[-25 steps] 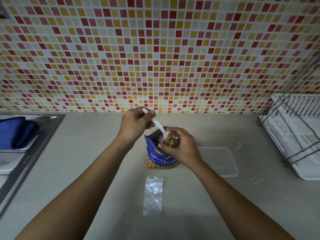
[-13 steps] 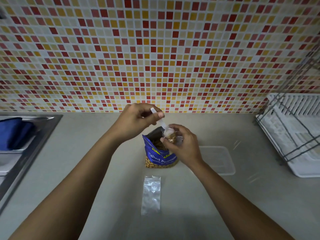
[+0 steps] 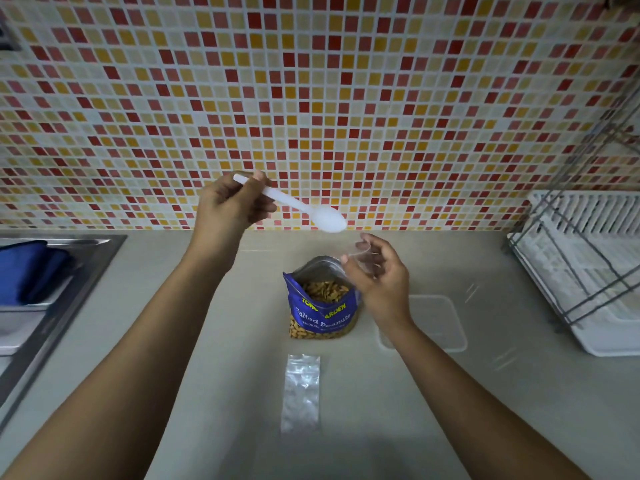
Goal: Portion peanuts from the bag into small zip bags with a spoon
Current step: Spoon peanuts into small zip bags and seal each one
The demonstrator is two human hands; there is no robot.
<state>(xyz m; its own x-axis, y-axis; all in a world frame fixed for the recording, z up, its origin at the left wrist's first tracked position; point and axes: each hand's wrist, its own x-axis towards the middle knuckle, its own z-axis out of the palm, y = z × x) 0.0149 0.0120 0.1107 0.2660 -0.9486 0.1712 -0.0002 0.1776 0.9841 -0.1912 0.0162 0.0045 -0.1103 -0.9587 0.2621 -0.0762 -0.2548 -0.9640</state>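
Above counter (image 3: 450, 393), spoon (image 3: 298, 206) between fingers (image 3: 258, 183)

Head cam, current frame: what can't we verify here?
- Small zip bag in right hand, head view: clear film, fingers cover most; contents unreadable.
- Peanut bag: right edge behind that hand.
- Sink and blue cloth: cut by left edge.
- Dish rack: cut by right edge.
- Spoon handle: partly inside left hand.
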